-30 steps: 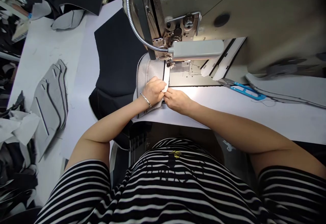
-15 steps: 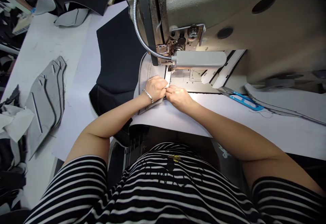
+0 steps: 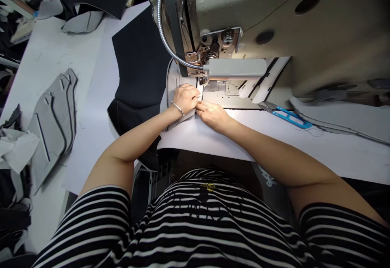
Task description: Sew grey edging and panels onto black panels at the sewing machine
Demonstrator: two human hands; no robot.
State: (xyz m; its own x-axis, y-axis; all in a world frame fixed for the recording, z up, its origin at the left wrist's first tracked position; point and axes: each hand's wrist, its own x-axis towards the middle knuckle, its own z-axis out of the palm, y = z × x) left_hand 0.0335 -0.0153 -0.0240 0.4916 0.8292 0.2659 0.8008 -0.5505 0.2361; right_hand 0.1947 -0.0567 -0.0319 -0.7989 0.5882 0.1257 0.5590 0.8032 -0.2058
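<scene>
A grey mesh fabric panel (image 3: 178, 82) lies under the sewing machine's presser foot (image 3: 201, 78), with its edge by the needle area. A narrow white strip (image 3: 199, 89) runs along that edge. My left hand (image 3: 185, 99), with a metal bangle (image 3: 177, 108) on the wrist, presses on the panel and covers part of the strip. My right hand (image 3: 211, 115) lies just beside it, its fingertips pinching at the panel's edge. The needle itself is hidden behind the lamp and foot.
The machine head (image 3: 243, 12) and its bar lamp (image 3: 234, 68) overhang the white table (image 3: 201, 136). Blue-handled snips (image 3: 289, 118) lie to the right. A black fabric piece (image 3: 140, 61) lies to the left, beyond it several grey cut panels (image 3: 53, 126).
My left hand has shifted up over the white strip, hiding more of it. My right fingers now lie flatter against the panel's edge. The whole view has shifted slightly.
</scene>
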